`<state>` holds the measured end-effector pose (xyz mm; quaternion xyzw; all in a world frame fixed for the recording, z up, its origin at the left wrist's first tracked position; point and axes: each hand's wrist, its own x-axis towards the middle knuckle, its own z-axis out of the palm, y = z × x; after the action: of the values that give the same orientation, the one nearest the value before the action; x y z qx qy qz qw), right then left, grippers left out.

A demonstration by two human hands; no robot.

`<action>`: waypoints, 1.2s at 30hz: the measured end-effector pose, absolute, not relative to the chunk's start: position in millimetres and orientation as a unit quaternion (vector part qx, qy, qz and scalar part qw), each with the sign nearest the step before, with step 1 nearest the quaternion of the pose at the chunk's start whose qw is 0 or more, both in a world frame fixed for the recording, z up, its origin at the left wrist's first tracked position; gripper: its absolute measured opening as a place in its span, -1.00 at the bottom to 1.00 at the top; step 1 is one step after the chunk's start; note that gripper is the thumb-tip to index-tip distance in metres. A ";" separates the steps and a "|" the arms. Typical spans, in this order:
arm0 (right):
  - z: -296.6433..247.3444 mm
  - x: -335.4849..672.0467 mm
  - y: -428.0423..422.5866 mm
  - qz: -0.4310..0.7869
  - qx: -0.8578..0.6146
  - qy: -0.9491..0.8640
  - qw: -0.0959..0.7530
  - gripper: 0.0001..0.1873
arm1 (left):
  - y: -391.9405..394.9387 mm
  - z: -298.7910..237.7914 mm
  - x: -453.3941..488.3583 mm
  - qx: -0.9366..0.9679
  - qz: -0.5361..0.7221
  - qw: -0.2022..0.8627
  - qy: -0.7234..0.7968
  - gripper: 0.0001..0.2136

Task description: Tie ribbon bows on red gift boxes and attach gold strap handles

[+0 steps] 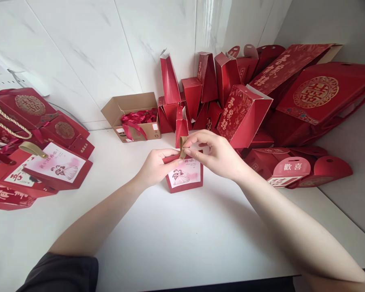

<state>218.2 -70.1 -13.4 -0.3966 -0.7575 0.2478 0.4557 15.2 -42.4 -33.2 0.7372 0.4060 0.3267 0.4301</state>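
Note:
A small red gift box [187, 187] with a pink and white card showing a bridal couple stands upright on the white table, in front of me. At its top is a tan strap handle [183, 142] bent into a loop. My left hand [159, 166] grips the box's top at the base of the strap, thumb in front. My right hand [217, 154] pinches the strap between thumb and forefinger from the other side. Whatever fastens the strap is hidden by the fingertips.
A brown cardboard box [140, 132] of dark red ribbon stands at the wall. Behind and right are several red boxes [243, 115], some stacked. At left lies a pile of gift boxes, one with a tan strap [33, 149]. The white table [170, 243] runs to a front edge.

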 end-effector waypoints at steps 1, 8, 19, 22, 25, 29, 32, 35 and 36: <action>-15.7 217.5 -68.3 0.292 -0.386 -0.746 0.457 -0.94 | -42.3 -33.3 15.1 0.738 0.325 0.432 0.404 -0.74; -25.8 208.5 -64.9 0.364 -0.367 -0.692 0.504 -0.90 | -41.5 -33.6 14.7 0.755 0.318 0.418 0.392 -0.75; -27.2 204.0 -73.5 0.272 -0.302 -0.760 0.508 -0.80 | -47.3 -32.2 17.0 0.755 0.320 0.412 0.398 -0.83; -25.1 206.1 -73.1 0.264 -0.282 -0.793 0.472 -0.71 | -45.4 -34.2 16.2 0.749 0.317 0.428 0.394 -0.82; -24.5 207.3 -71.7 0.289 -0.286 -0.782 0.473 -0.73 | -44.2 -34.8 16.1 0.728 0.319 0.458 0.397 -0.81; -27.6 208.5 -67.5 0.284 -0.338 -0.732 0.519 -0.74 | -44.2 -32.9 16.8 0.718 0.319 0.474 0.399 -0.79; -30.4 210.0 -63.7 0.299 -0.372 -0.737 0.479 -0.69 | -43.9 -32.7 16.8 0.718 0.319 0.474 0.397 -0.81; -33.2 210.4 -60.6 0.295 -0.386 -0.750 0.449 -0.89 | -43.2 -33.5 16.8 0.725 0.319 0.464 0.397 -0.83; -34.0 210.2 -59.8 0.291 -0.391 -0.748 0.451 -0.90 | -43.1 -33.5 16.8 0.727 0.319 0.459 0.399 -0.82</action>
<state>210.2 -59.8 -34.0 -0.3909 -0.7480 0.2910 0.4506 16.8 -43.1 -33.5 0.7267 0.3991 0.3195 0.4588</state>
